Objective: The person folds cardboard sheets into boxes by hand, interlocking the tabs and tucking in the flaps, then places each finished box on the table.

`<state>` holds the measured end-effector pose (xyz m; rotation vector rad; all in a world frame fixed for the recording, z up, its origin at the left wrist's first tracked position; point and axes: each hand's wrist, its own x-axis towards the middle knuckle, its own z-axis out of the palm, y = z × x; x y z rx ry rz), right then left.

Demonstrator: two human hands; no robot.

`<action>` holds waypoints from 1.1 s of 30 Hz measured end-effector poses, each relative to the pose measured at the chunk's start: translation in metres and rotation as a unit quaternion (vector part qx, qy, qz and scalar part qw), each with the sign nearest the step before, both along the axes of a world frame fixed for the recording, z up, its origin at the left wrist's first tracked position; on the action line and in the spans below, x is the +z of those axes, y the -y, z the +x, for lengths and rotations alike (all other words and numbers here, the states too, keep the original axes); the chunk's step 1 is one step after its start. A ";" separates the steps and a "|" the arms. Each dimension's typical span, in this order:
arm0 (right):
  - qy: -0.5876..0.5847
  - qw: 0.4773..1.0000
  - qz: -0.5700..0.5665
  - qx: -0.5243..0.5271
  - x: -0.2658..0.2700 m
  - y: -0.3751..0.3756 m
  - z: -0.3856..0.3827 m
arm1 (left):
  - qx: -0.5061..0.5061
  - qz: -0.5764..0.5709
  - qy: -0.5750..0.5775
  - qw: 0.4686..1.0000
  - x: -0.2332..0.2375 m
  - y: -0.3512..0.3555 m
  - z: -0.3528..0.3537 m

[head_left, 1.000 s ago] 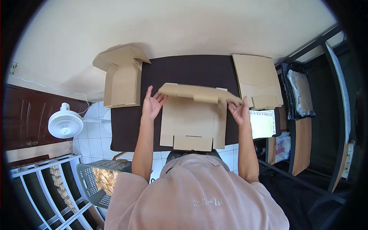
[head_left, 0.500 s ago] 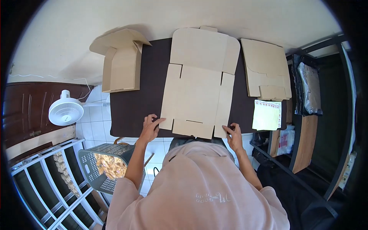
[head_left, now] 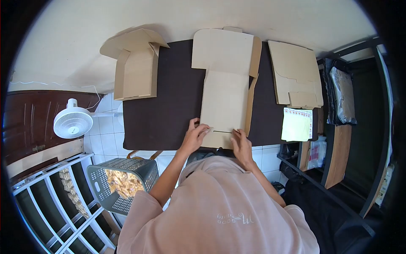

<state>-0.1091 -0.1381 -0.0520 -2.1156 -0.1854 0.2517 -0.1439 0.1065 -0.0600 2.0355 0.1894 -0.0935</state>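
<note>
Two hands in view, both on the cardboard box blank (head_left: 226, 95). Left hand (head_left: 196, 134): fingers curled, thumb and fingertips close together, narrow, touching the blank's near left corner. Right hand (head_left: 241, 144): also narrow, fingers bunched, touching the near right corner. I can't tell from here how firmly either one pinches the card.

Blank: one, mid-surface, right in front of the person, long way pointing to the wall, wide lid part at the far end. Side flaps on its right are tilted up; slot near the front edge, between the hands.

Counts on the dark-covered surface (head_left: 165, 118): one open cardboard box (head_left: 137, 78) at left, lid up; one pile of flat cardboard (head_left: 294, 72) at right, can't count the layers; one set of paper sheets (head_left: 296, 126) just nearer than that pile, number unclear.

Off the surface: one white fan (head_left: 73, 123) at left, one grey basket (head_left: 96, 186) below it holding yellowish-brown pieces, too many for me to count.
</note>
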 end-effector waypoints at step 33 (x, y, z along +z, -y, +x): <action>-0.138 0.988 0.029 -0.055 -0.019 0.117 0.029 | -0.082 -0.001 0.025 0.996 -0.001 -0.011 0.001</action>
